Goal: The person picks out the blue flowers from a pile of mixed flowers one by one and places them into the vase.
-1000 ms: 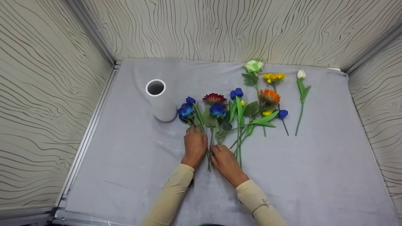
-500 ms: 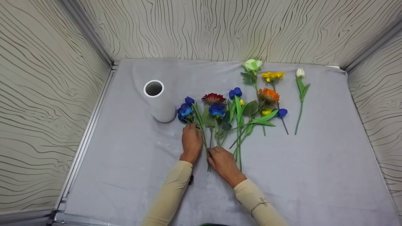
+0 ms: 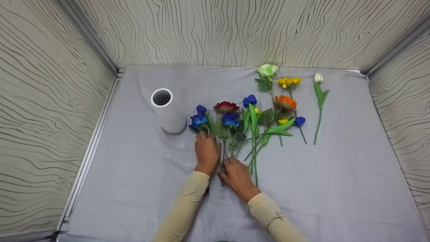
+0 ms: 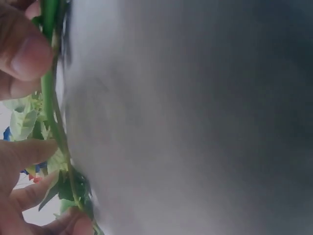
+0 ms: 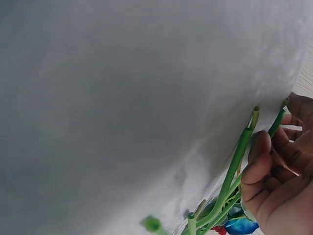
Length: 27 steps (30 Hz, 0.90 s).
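My left hand (image 3: 205, 153) grips stems just below a blue rose (image 3: 199, 119) and a blue tulip (image 3: 201, 109); its fingers curl behind a green stem (image 4: 47, 98) in the left wrist view. Lower down, my right hand (image 3: 238, 176) pinches the same stems near their ends, which poke out past the thumb. Cut stem ends (image 5: 256, 108) show beside its curled fingers in the right wrist view. Right of the left hand lie a dark red flower (image 3: 226, 107) and a second blue rose (image 3: 230, 119), their stems running toward the right hand.
A tall white vase (image 3: 171, 117) stands left of the flowers. To the right lie blue tulips (image 3: 249, 100), an orange flower (image 3: 285, 102), a yellow flower (image 3: 289, 82), a pale green rose (image 3: 267, 70) and a white tulip (image 3: 318, 78) on grey cloth (image 3: 352, 188). Patterned panels (image 3: 201, 33) enclose the table.
Half a second ago the left hand sat left of the stems; now it covers them, thumb out to the right. The blue rose shifts slightly right against its neighbours. The right hand stays near the stem ends.
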{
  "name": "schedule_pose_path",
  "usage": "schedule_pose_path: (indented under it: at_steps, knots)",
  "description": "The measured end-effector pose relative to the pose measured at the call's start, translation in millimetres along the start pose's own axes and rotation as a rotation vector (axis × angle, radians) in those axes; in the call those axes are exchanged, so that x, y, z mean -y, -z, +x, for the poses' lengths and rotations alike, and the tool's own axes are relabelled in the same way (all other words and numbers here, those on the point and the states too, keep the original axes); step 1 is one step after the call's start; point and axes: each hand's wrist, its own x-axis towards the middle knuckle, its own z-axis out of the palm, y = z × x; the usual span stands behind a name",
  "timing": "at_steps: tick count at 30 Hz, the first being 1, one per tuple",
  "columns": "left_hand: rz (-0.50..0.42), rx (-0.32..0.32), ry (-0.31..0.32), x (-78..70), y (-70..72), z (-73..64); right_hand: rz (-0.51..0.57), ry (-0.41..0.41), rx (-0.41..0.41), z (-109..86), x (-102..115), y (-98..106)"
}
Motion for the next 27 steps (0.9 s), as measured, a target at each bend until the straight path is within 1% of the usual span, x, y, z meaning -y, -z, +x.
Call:
schedule_pose_path:
  at_steps: [3, 7, 12, 16, 20, 24, 27]
  knots:
    - [0.038, 0.013, 0.004, -0.6, -1.0, -0.7, -0.001, -0.033, 0.033, -0.4, 2.3, -1.4]
    - [0.062, 0.021, 0.006, -1.2, -2.1, 0.3, -0.001, -0.067, 0.038, 0.6, 4.9, -2.2]
    - [0.046, 0.025, -0.006, -2.1, -2.8, 2.0, 0.013, -0.112, -0.004, 2.9, 6.3, -1.1]
    - [0.033, 0.011, -0.014, -3.2, -1.7, 1.6, 0.043, -0.147, -0.052, 2.9, 8.9, 1.1]
    - [0.036, -0.006, -0.014, -4.9, 1.3, 1.1, 0.07, -0.166, -0.105, 3.0, 12.4, 5.2]
    - [0.048, -0.025, -0.011, -6.8, 4.6, 1.3, 0.13, -0.193, -0.138, 4.3, 16.8, 11.4]
    - [0.047, -0.027, 0.007, -7.9, 6.4, 1.6, 0.235, -0.234, -0.129, 5.2, 20.7, 16.6]
